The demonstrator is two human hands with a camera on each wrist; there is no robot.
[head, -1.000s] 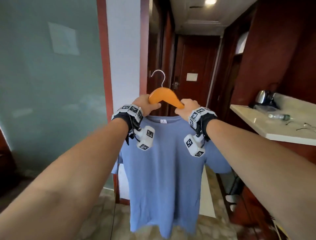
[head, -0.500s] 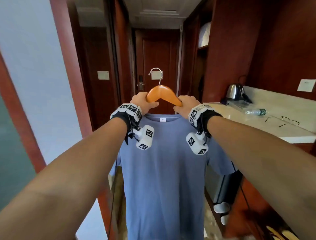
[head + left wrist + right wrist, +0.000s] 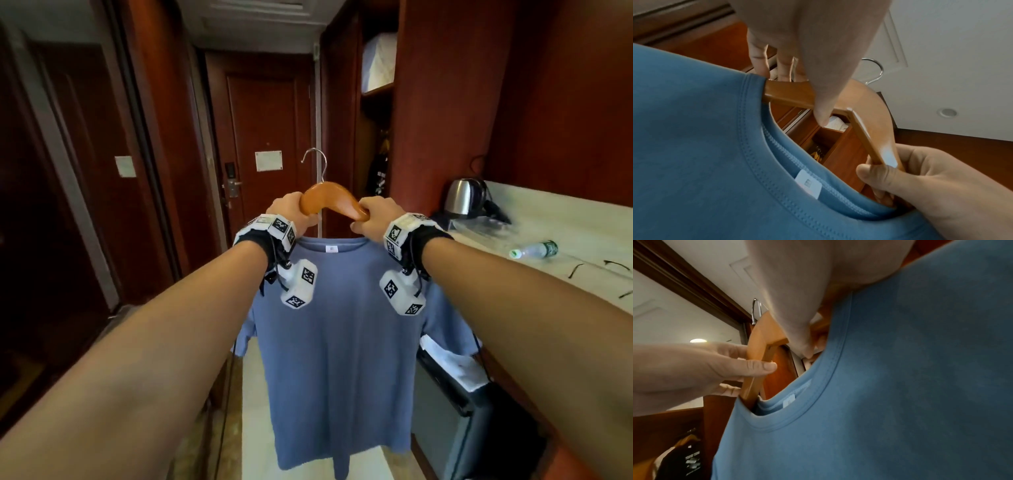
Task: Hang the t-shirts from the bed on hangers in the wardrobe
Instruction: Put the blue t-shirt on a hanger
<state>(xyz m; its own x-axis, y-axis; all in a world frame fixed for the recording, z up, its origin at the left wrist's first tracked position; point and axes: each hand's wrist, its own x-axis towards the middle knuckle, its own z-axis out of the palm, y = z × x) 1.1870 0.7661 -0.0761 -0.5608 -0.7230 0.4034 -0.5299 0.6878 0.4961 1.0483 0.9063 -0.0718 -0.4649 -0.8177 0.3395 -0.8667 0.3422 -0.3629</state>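
Note:
A blue t-shirt (image 3: 337, 342) hangs on a wooden hanger (image 3: 330, 198) with a metal hook (image 3: 317, 161), held up at chest height in front of me. My left hand (image 3: 291, 212) grips the hanger's left arm at the collar, and my right hand (image 3: 371, 219) grips its right arm. The left wrist view shows the hanger (image 3: 869, 116) coming out of the collar (image 3: 748, 146) with the right hand (image 3: 910, 175) curled round it. In the right wrist view the left hand (image 3: 715, 366) pinches the hanger (image 3: 760, 345). The open wardrobe (image 3: 375, 137) stands ahead on the right, a dark garment (image 3: 376, 178) hanging inside.
A corridor runs ahead to a wooden door (image 3: 267, 144). On my right a pale counter (image 3: 565, 246) carries a kettle (image 3: 462, 197), a plastic bottle (image 3: 534, 248) and glasses (image 3: 596, 267). Dark wood panels (image 3: 85, 171) line the left. Below the counter sits a dark cabinet (image 3: 455, 428).
My view has swung right, from the pale wall to the corridor and wardrobe. Both hands keep the same hold on the hanger, and the shirt hangs as before.

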